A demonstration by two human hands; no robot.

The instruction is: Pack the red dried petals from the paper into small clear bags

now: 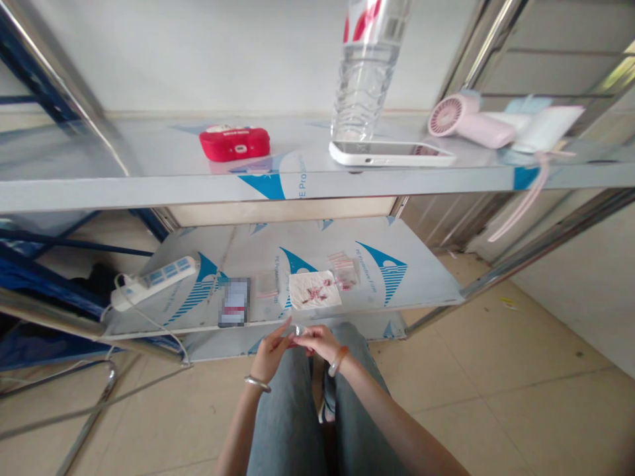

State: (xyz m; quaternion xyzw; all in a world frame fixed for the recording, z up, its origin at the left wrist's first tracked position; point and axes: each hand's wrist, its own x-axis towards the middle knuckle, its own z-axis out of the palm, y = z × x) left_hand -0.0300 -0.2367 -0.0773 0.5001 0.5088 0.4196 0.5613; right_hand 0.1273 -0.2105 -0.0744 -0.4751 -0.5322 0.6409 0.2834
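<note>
Over my knees, just in front of the lower shelf's edge, my left hand (270,349) and my right hand (320,340) meet. Between their fingertips is a small clear plastic bag (297,329), pinched from both sides; I cannot make out anything inside it. My left index finger points up beside the bag. Beyond the hands, a white paper tissue (302,299) lies on the lower shelf with several small red pieces (322,289) on it. To its right are small clear zip bags (346,270), some with reddish contents. Another clear bag (268,284) lies to its left.
On the lower shelf (421,264) lie a phone (235,301) and a white power strip (153,283) with cables. The upper shelf (173,188) juts out above, carrying a red case (234,144), a water bottle (364,86), a white-edged phone (391,155) and a pink handheld fan (469,122).
</note>
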